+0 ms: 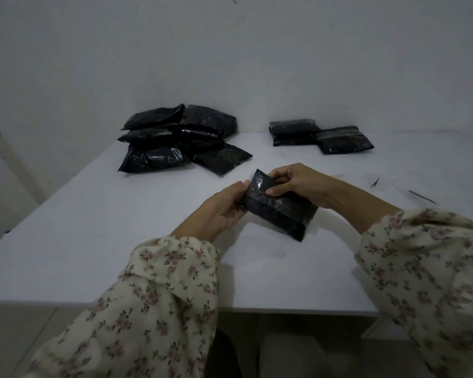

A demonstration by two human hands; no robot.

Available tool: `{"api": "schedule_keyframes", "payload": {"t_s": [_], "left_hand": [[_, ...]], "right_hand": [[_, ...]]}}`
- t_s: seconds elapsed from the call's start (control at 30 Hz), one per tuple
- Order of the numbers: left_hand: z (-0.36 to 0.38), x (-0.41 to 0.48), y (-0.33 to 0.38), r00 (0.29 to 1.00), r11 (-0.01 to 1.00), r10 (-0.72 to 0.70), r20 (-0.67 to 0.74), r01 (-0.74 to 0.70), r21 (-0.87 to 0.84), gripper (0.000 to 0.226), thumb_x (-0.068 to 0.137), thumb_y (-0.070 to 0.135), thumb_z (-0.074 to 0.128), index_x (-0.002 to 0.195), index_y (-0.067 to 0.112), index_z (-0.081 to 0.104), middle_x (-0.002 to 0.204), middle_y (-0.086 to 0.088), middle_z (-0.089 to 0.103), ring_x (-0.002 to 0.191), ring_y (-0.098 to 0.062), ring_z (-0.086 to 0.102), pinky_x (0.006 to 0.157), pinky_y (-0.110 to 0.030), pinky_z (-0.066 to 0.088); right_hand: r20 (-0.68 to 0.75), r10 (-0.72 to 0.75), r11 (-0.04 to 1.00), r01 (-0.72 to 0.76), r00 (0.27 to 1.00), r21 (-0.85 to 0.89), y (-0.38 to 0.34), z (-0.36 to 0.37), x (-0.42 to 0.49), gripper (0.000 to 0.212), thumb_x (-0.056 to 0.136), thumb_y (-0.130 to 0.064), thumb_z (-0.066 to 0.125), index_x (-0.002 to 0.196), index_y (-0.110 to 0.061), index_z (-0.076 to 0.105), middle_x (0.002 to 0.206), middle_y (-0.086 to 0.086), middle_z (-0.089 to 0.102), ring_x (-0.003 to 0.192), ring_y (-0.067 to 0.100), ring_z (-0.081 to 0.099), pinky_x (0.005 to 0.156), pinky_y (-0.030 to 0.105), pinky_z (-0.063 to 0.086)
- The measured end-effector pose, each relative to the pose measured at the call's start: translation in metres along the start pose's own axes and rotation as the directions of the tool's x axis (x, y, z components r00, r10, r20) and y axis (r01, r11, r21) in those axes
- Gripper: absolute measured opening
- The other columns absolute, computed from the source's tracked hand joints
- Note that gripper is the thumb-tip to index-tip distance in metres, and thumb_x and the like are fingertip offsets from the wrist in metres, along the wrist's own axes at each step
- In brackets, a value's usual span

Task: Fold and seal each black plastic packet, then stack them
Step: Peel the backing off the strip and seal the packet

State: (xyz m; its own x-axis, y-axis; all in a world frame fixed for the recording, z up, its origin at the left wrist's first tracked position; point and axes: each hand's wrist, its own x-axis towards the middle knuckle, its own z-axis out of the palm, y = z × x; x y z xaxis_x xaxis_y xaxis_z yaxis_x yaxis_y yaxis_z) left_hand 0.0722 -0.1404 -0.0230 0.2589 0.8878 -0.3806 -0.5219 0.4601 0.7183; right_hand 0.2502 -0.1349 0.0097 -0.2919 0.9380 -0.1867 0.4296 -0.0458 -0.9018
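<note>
A black plastic packet [280,210] is held just above the white table [93,227], near its middle. My left hand [221,208] grips the packet's left end. My right hand [298,185] pinches its raised top flap between thumb and fingers. A loose pile of several unfolded black packets [180,140] lies at the back left. Folded packets [320,136] sit stacked at the back right, against the wall.
Thin dark strips [421,197] and a small scrap [375,182] lie on the table at the right. The table's front edge [284,309] runs below my forearms. A white wall [230,64] stands behind the table.
</note>
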Motion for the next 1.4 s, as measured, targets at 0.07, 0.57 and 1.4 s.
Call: {"api": "schedule_keyframes", "payload": {"t_s": [0.07, 0.57, 1.4], "left_hand": [[0.002, 0.000, 0.000, 0.999, 0.999, 0.039, -0.018, -0.039, -0.003, 0.034, 0.093, 0.003, 0.054, 0.126, 0.008, 0.049, 0.096, -0.013, 0.061, 0.081, -0.018, 0.061, 0.059, -0.028, 0.059], [0.008, -0.017, -0.012, 0.888, 0.709, 0.440, 0.134, -0.435, 0.555, 0.033, 0.085, 0.008, 0.068, 0.112, 0.023, 0.056, 0.110, -0.020, 0.060, 0.092, -0.027, 0.066, 0.068, -0.027, 0.059], [0.005, -0.015, -0.013, 0.716, 0.586, 0.694, 0.077, -0.624, 0.517, 0.032, 0.073, 0.013, 0.081, 0.092, 0.021, 0.057, 0.093, 0.001, 0.066, 0.079, -0.009, 0.065, 0.067, -0.023, 0.057]], "right_hand": [[-0.012, 0.000, 1.000, 0.001, 1.000, 0.009, 0.000, 0.000, 0.000, 0.019, 0.081, -0.006, 0.069, 0.095, -0.018, 0.068, 0.088, 0.004, 0.073, 0.075, 0.017, 0.067, 0.070, 0.027, 0.052], [-0.053, -0.214, 0.977, 0.215, 0.975, 0.016, -0.007, 0.004, -0.007, 0.055, 0.084, 0.004, 0.058, 0.121, -0.037, 0.054, 0.106, 0.008, 0.060, 0.094, 0.021, 0.062, 0.074, 0.027, 0.051], [-0.512, -0.269, 0.861, 0.442, 0.816, 0.252, 0.012, 0.044, -0.007, 0.063, 0.076, -0.011, 0.078, 0.128, -0.016, 0.044, 0.094, 0.007, 0.072, 0.098, 0.016, 0.065, 0.088, 0.024, 0.044]]}}
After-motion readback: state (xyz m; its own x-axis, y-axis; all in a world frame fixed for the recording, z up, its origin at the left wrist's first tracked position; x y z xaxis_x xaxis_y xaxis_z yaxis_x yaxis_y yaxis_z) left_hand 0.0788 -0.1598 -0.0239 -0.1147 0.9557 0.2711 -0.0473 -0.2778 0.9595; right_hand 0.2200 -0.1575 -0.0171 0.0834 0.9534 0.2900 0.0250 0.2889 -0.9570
